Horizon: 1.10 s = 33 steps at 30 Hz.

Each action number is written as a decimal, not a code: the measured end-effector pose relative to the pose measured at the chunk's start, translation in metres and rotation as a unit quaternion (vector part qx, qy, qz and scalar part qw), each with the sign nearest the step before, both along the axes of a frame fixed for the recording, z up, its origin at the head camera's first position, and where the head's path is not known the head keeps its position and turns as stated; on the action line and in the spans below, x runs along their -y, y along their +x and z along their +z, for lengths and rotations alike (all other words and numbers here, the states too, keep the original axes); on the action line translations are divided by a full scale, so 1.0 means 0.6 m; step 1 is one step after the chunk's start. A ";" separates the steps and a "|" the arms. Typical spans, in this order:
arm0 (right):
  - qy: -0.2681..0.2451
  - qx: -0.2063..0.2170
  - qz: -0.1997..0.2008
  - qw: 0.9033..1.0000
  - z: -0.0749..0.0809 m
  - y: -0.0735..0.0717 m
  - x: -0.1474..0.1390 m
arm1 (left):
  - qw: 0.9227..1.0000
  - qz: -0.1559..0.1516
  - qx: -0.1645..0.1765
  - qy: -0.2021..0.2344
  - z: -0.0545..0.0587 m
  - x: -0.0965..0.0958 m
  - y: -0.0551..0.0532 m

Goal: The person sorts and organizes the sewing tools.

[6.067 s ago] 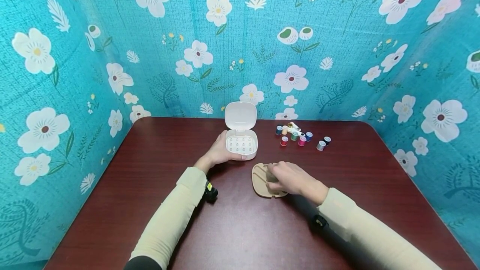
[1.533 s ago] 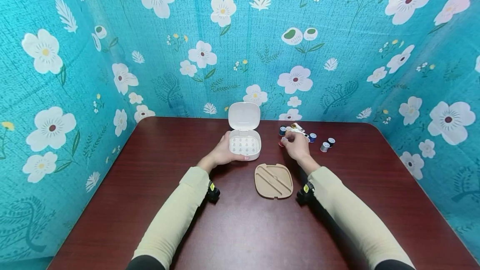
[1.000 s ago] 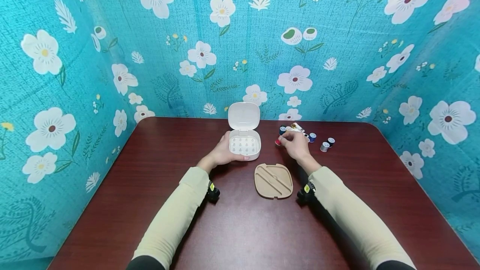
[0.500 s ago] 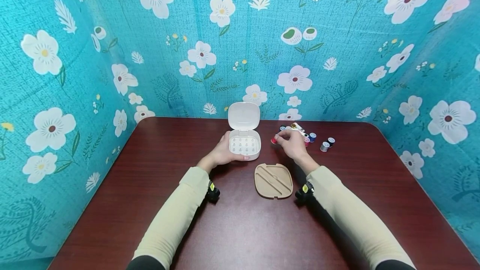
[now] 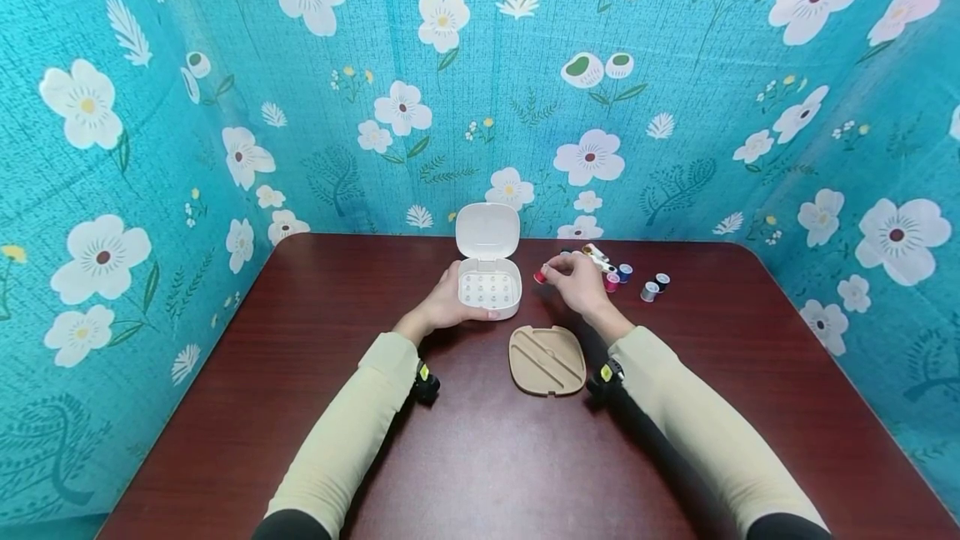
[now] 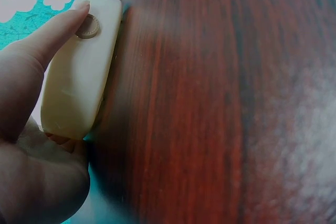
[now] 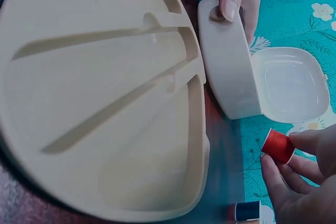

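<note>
Head view: right hand [image 5: 581, 283] pinches 1 red spool [image 5: 539, 277], left hand [image 5: 446, 304] grips white box [image 5: 509, 311], yellow wrist marks [image 5: 424, 373] illegible.

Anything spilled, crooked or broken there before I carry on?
Nothing stands out as damaged or spilled. The white box sits upright, its lid open; the tan tray lies flat; the right hand pinches the red spool.

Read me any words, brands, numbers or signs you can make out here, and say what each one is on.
Nothing here is readable.
Yellow tags on the black wrist devices: too small to read.
Brown button on the white box: too blurred to tell whether it carries lettering.
Red spool in the right hand: no print shows on its visible side.
</note>
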State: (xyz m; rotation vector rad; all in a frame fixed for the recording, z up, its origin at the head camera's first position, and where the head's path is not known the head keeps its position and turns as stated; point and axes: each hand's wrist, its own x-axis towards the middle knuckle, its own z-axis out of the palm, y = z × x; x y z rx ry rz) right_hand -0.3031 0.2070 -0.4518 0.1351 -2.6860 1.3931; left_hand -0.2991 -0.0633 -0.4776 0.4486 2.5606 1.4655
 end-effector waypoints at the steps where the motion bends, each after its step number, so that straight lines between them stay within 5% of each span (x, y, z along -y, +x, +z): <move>1: -0.001 0.003 0.002 1.000 0.001 0.000 0.001 | 1.000 0.000 0.001 0.000 0.000 0.000 0.000; 33: 0.009 -0.006 0.034 0.999 0.005 -0.013 0.043 | 1.000 0.001 0.005 0.002 -0.001 0.001 -0.001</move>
